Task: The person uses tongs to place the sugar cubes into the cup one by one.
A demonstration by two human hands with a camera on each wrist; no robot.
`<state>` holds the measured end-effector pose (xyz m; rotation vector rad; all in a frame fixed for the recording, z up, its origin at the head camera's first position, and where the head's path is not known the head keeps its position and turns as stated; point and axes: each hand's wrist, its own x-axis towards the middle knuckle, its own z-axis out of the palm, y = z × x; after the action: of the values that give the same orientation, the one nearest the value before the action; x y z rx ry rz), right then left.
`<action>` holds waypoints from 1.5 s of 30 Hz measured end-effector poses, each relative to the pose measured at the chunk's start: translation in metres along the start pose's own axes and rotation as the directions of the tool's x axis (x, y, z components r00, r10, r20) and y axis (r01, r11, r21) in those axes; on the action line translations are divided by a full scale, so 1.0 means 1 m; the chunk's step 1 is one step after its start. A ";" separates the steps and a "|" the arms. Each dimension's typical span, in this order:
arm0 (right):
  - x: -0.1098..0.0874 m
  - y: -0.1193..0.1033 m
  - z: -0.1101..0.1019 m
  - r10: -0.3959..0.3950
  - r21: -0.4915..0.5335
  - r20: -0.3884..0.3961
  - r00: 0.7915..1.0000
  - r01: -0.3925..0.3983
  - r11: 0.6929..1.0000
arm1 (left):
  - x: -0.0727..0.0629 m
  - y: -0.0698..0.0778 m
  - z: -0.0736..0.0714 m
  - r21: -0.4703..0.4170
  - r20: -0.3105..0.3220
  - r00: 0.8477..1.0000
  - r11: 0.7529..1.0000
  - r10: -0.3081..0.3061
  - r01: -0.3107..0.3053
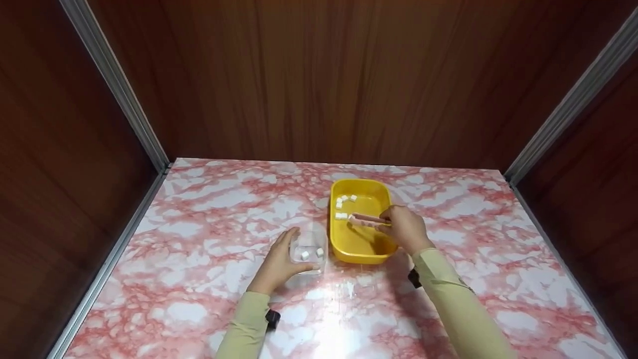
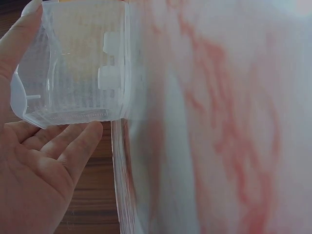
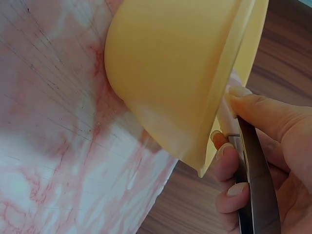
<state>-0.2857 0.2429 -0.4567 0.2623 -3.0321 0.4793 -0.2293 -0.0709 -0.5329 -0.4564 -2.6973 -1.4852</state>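
Note:
My left hand (image 1: 276, 264) holds a clear plastic container (image 1: 310, 238) with thumb and fingers on opposite sides. Two small white cubes (image 2: 111, 77) show through its wall in the left wrist view. To the right stands a yellow tub (image 1: 356, 244), with several white cubes (image 1: 341, 216) along the left part of its floor. My right hand (image 1: 407, 230) grips a pair of tongs (image 1: 368, 220) with pink ends and dark metal handles (image 3: 258, 180). The tong tips are inside the tub, close beside a white cube; whether they pinch it I cannot tell.
Both containers stand on a table (image 1: 199, 279) with a red-and-white marbled top. Brown wood-grain panels (image 1: 319, 89) rise behind and at both sides, with metal rails (image 1: 117, 80) at the corners. The tub's right wall lies beneath my right hand.

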 end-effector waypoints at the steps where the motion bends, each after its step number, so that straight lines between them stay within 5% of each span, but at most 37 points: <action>1: -0.001 0.000 -0.001 -0.005 0.002 -0.007 1.000 0.005 1.000 | 0.000 0.000 0.000 0.000 0.000 1.000 1.000 0.001 -0.001; 24: -0.021 -0.006 -0.033 -0.084 0.070 -0.109 0.990 0.092 0.993 | 0.002 0.000 -0.001 -0.003 -0.005 1.000 1.000 0.017 -0.017; 32: -0.032 -0.021 -0.039 -0.184 0.036 -0.155 0.971 0.192 0.981 | 0.002 -0.001 -0.001 -0.006 -0.009 1.000 1.000 0.020 -0.020; 45: -0.050 -0.062 -0.035 -0.293 0.059 -0.110 0.950 0.300 0.952 | 0.000 -0.001 0.001 -0.032 0.005 1.000 0.999 0.010 -0.010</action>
<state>-0.2242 0.2033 -0.4094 0.6656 -2.8108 0.5626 -0.2295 -0.0707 -0.5342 -0.4749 -2.6750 -1.5282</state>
